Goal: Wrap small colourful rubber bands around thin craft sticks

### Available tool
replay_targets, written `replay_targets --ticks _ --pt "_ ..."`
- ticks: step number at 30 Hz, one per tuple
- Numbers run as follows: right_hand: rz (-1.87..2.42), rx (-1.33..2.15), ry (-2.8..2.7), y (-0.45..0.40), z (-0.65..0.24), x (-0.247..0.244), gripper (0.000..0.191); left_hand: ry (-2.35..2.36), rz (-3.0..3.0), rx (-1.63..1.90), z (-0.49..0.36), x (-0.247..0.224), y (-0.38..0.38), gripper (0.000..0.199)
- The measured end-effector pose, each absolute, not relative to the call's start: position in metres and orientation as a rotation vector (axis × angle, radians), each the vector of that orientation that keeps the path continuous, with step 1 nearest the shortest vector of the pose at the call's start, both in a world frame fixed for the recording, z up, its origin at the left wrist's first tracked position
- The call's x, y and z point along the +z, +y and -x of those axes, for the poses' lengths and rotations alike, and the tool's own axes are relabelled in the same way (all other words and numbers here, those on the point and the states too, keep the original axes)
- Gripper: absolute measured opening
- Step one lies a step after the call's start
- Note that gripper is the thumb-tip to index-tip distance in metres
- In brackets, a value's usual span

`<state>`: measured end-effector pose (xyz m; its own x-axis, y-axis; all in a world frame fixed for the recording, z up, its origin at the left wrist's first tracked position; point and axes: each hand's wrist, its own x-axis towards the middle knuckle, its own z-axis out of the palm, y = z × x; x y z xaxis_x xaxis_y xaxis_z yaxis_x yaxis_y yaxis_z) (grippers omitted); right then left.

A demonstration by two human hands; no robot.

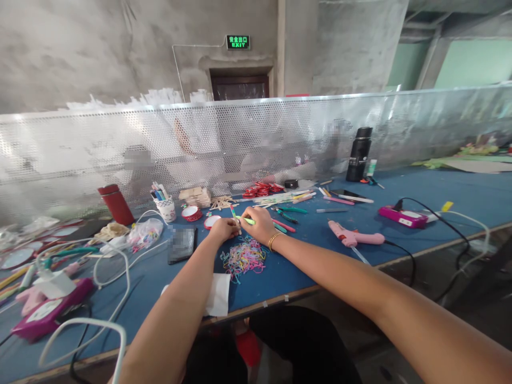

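My right hand is closed around a light green marker pen, its tip end pointing left toward my other hand. My left hand pinches a slim stick with green and red colour on its upper part. The two hands nearly meet over the blue table, and the stick's lower end is partly hidden by fingers. Just below them lies a loose pile of multicoloured small rubber bands. A white sheet lies at the table's front edge, partly under my left forearm.
Pliers and markers lie beyond my right hand. A pink glue gun rests to the right, its cord trailing off the edge. Left are a black phone-like object, a pen cup, a red bottle and white cables. A perforated screen stands behind.
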<state>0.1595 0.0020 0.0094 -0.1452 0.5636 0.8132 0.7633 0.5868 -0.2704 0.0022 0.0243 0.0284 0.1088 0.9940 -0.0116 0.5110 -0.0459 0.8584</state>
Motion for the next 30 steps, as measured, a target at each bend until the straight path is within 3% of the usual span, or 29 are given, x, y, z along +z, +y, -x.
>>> replay_targets --ticks 30 --pt "1.061 -0.274 -1.802 0.0014 -0.1595 0.0096 0.011 1.488 -1.705 0.852 -0.0003 0.0254 0.0286 0.017"
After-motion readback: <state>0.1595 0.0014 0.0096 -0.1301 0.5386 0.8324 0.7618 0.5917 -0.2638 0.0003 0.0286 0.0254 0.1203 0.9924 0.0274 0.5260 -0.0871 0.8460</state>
